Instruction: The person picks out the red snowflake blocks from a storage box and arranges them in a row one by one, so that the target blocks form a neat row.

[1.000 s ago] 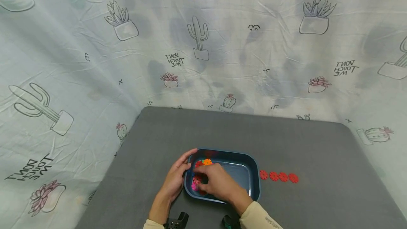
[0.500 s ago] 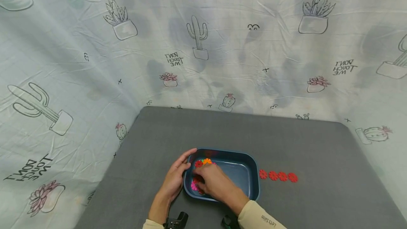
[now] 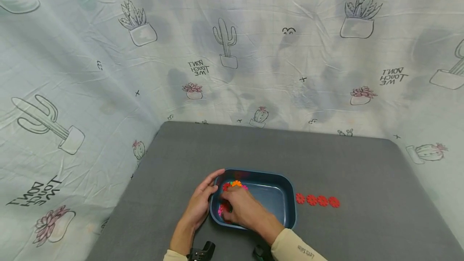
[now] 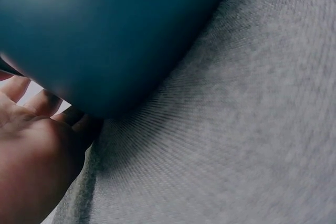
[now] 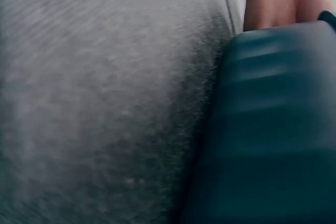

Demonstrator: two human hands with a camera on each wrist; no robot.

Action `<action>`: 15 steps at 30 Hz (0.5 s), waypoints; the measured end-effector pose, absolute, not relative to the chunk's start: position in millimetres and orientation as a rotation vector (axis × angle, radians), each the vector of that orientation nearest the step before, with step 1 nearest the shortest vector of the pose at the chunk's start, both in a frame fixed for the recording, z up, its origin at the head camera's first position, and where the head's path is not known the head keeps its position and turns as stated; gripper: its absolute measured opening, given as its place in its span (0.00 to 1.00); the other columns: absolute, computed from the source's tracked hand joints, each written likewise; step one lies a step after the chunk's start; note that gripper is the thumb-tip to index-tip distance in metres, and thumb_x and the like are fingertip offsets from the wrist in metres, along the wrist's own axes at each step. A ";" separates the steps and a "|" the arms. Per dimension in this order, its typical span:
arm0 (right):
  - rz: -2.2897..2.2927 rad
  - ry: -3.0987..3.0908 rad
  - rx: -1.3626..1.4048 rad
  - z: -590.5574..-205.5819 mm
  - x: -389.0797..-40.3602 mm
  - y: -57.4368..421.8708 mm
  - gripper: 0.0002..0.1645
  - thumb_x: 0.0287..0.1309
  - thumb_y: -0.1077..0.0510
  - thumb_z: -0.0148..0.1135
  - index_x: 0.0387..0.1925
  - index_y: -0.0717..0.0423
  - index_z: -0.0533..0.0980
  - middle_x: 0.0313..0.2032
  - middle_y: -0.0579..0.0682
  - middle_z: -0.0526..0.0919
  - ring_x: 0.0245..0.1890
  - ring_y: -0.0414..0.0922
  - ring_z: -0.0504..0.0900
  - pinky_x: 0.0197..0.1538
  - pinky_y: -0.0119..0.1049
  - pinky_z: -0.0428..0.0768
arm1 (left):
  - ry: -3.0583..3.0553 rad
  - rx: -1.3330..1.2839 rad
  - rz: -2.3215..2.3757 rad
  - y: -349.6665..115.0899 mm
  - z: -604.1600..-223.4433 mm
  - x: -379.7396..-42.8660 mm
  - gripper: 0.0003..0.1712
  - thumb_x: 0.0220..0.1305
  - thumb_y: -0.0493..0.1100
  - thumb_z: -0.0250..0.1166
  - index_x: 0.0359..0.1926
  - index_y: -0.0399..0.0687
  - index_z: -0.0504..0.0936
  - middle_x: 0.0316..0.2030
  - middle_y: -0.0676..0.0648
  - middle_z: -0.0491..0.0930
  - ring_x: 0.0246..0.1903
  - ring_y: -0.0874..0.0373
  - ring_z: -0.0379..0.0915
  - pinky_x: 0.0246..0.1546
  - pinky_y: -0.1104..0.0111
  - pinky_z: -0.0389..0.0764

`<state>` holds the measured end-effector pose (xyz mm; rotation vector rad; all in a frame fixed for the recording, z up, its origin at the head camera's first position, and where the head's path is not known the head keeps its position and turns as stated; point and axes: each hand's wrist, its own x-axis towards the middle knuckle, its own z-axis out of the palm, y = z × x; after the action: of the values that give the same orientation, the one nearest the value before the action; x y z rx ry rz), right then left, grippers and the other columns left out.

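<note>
A dark blue tray (image 3: pixel 268 175) stands on the grey table. Small flower-shaped discs lie in its left end: red (image 3: pixel 226 187), orange (image 3: pixel 236 183) and pink (image 3: pixel 220 211). My left hand (image 3: pixel 197 204) holds the tray's left end, thumb at the rim and fingers along the outer wall. The left wrist view shows its fingers (image 4: pixel 47 103) against the tray's outside. My right hand (image 3: pixel 244 208) reaches down into the tray over the discs, thumb and forefinger apart with red showing between them. Its other fingertips are hidden behind the hand.
Several red flower discs (image 3: pixel 322 201) lie in a row on the table (image 3: pixel 362 172) right of the tray. A cactus-print cloth (image 3: pixel 261 71) hangs behind the table and at its sides. A dark wrist device (image 3: pixel 203 252) is at the left wrist.
My right hand has shifted slightly down and left among the discs, its thumb moving a little over the pink and red ones. The left hand and tray stay put.
</note>
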<state>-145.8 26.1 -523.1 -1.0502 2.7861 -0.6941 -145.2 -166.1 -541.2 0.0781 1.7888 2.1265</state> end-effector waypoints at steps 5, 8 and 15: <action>-0.668 2.821 -1.031 -523.9 -145.8 26.2 0.16 0.57 0.48 0.83 0.45 0.47 0.89 0.37 0.39 0.86 0.38 0.38 0.82 0.50 0.36 0.85 | 1.773 0.069 2.137 -165.3 -541.3 -146.6 0.32 0.84 0.35 0.42 0.83 0.50 0.68 0.84 0.49 0.62 0.83 0.47 0.57 0.74 0.65 0.74; -0.662 2.818 -1.045 -523.7 -146.0 26.0 0.14 0.57 0.50 0.83 0.42 0.46 0.88 0.35 0.38 0.84 0.36 0.37 0.80 0.47 0.35 0.84 | 1.780 0.059 2.129 -165.6 -542.1 -146.4 0.32 0.84 0.35 0.42 0.83 0.50 0.69 0.85 0.50 0.61 0.84 0.48 0.56 0.74 0.66 0.73; -0.670 2.790 -1.115 -524.8 -145.2 27.5 0.15 0.56 0.55 0.82 0.44 0.47 0.88 0.39 0.38 0.87 0.39 0.35 0.82 0.50 0.34 0.84 | 1.811 0.104 2.132 -165.5 -543.7 -145.0 0.32 0.84 0.34 0.43 0.83 0.48 0.67 0.85 0.50 0.59 0.85 0.49 0.51 0.71 0.72 0.74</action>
<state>-145.2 27.5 -524.8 -1.1150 2.7900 -0.6704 -145.0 -165.5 -543.7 0.1041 1.8111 2.1323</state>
